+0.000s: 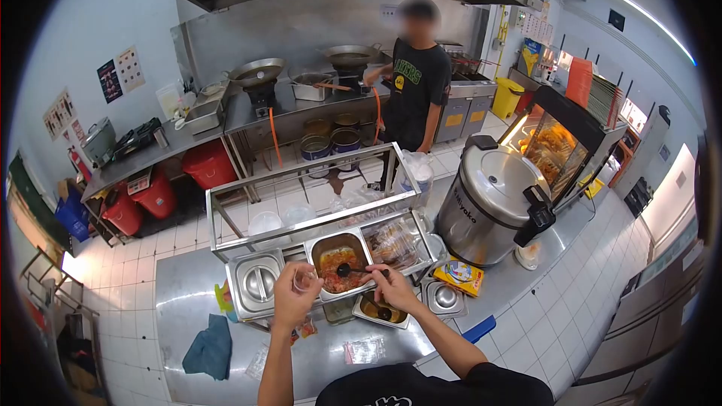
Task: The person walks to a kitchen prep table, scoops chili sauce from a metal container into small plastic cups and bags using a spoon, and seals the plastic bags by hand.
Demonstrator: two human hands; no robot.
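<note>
My left hand (292, 299) is closed around a small clear plastic cup (304, 280) beside the near left edge of a square steel pan (313, 250). In that pan lies a chunky red and orange sauce (331, 259). Fingers of my right hand (392, 288) grip the handle of a small black ladle (344, 270), whose bowl is down in the sauce. To the left sits a lidded steel pan (256, 283). On the right, a pan holds clear plastic packets (392, 242). Below my right hand is a steel container (368, 311) with dark liquid.
A metal frame (312, 240) rises behind the pans. A large rice cooker (489, 203) stands to the right, near a yellow packet (460, 277). A blue-green cloth (208, 347) lies on the steel table (177, 293). Across the aisle, a person (419, 90) stands by the woks (256, 71).
</note>
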